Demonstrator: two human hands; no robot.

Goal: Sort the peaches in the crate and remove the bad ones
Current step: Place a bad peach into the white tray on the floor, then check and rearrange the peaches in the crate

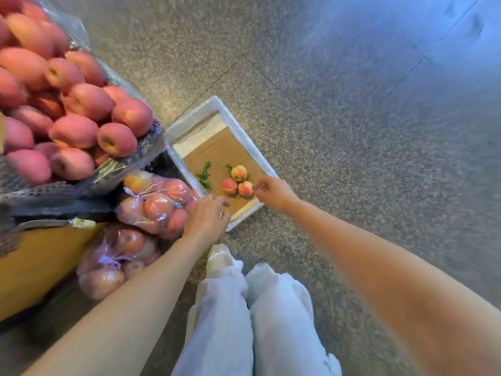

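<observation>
Key relation: the right hand [271, 189] is hovering just beside the nearest peach [245, 188], which is lying directly to that hand's left, so the move is asking for a short sideways close, not a long stretch.
Nearer hand: the right one is sitting closest to the fruit; the left hand [207, 218] is hanging over the crate's near left corner, a little apart from the cluster.
Right hand state: fingers are curling loosely toward the peach and seem to be holding nothing; blur is hiding whether the tips are touching its skin.
Left hand state: fingers are bending, relaxed and slightly spread, gripping nothing.
Task's things: three peaches [229, 186] are huddling together, touching, at the near right end of the foam crate [235, 123], which is lying on the floor [352, 131] with its long axis running away from the person.
Shape and axis: the peaches are looking round with no clear long axis, so any approach angle is likely serving equally.
Materials: the fruit is showing matt red-and-yellow skin; the crate is looking like white foam with thick soft rims; a flat brown cardboard liner [217, 150] is covering its bottom, with green leaves [204, 176] lying loose on it.
Handling judgement: the fruit is probably bruising easily, so a light cupping grip is suiting it.
Surroundings: bagged peaches [157, 199] in clear crinkled plastic and heaped peaches [67, 104] are crowding the left.
</observation>
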